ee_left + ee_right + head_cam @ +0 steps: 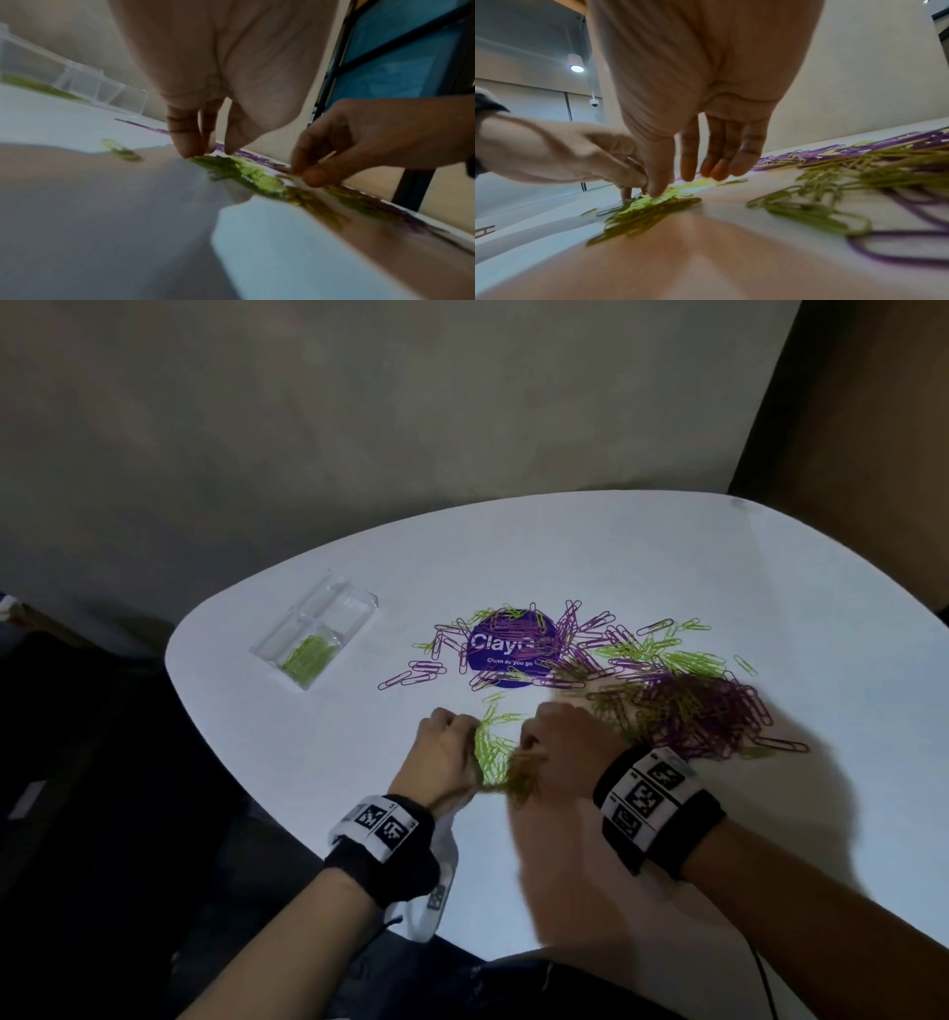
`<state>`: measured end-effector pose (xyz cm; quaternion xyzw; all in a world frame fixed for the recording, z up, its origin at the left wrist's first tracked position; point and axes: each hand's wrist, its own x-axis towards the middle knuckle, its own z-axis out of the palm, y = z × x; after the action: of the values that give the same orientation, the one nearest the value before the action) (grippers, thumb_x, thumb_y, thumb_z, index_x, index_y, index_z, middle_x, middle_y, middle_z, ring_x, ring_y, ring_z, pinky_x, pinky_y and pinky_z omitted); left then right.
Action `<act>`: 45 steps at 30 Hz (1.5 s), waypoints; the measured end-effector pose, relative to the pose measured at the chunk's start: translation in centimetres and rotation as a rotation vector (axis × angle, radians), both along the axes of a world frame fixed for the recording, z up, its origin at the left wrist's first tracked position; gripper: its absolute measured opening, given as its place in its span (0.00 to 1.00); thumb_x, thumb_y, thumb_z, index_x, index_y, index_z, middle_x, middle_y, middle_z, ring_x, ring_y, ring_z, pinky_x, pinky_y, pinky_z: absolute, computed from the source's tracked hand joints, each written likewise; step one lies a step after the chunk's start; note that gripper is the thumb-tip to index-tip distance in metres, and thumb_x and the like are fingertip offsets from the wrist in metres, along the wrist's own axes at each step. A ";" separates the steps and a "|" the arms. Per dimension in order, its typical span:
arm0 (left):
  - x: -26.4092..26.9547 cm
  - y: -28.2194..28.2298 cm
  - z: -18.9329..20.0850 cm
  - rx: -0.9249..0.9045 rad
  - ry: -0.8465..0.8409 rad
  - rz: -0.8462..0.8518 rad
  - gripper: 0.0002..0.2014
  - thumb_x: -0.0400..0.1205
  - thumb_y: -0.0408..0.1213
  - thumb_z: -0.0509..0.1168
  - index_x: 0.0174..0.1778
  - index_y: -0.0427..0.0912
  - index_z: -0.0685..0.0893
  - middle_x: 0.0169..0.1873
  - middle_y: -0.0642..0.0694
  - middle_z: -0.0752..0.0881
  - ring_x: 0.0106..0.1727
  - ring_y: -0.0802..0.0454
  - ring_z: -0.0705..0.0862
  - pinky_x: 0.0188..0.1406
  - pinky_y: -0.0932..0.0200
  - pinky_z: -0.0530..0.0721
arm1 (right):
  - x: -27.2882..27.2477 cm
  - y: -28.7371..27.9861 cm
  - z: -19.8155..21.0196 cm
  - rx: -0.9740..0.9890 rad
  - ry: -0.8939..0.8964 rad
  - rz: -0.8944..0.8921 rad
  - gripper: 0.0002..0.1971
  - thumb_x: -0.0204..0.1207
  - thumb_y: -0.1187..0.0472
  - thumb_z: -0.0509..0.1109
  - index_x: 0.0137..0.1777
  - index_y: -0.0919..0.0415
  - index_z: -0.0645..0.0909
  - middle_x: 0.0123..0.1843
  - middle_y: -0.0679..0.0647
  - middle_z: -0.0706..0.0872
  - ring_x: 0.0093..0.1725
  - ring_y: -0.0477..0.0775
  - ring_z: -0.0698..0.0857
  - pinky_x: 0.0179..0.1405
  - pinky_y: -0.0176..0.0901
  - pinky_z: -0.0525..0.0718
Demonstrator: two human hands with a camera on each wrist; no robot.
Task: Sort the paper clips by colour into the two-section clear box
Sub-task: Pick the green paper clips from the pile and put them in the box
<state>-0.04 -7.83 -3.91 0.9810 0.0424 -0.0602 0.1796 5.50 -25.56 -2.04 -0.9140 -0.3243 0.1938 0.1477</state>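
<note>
A small heap of green paper clips (pixel 492 752) (pixel 257 178) (pixel 649 211) lies on the white table (pixel 616 546) near its front edge. My left hand (pixel 444 752) (pixel 208 152) stands at the heap's left side, its curled fingers and thumb closing on the clips. On the right side my right hand (pixel 560 742) (pixel 685 182) touches the heap with nearly straight fingers. The clear two-section box (pixel 354 608) sits far left; its near section holds green clips (pixel 308 657), and the far section looks bare. A big mixed pile of green and purple clips (pixel 683 706) lies right of my hands.
A purple round sticker (pixel 508 654) lies under scattered clips behind my hands. Loose purple clips (pixel 411 675) trail towards the box. The table's curved edge runs close behind the box and beside my left wrist. Dark floor lies beyond it on the left.
</note>
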 end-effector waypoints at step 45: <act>2.5 4.6 3.4 -1.385 0.160 0.518 0.13 0.70 0.20 0.47 0.31 0.35 0.76 0.25 0.40 0.74 0.25 0.48 0.71 0.20 0.62 0.69 | 3.6 4.5 2.3 0.892 1.239 -0.589 0.11 0.76 0.67 0.52 0.36 0.60 0.74 0.27 0.52 0.72 0.22 0.47 0.64 0.20 0.35 0.58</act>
<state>2.45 -3.28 -0.49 0.5946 0.2376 -0.1000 0.7616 9.11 -21.06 0.23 -0.5444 0.0231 0.4696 0.6947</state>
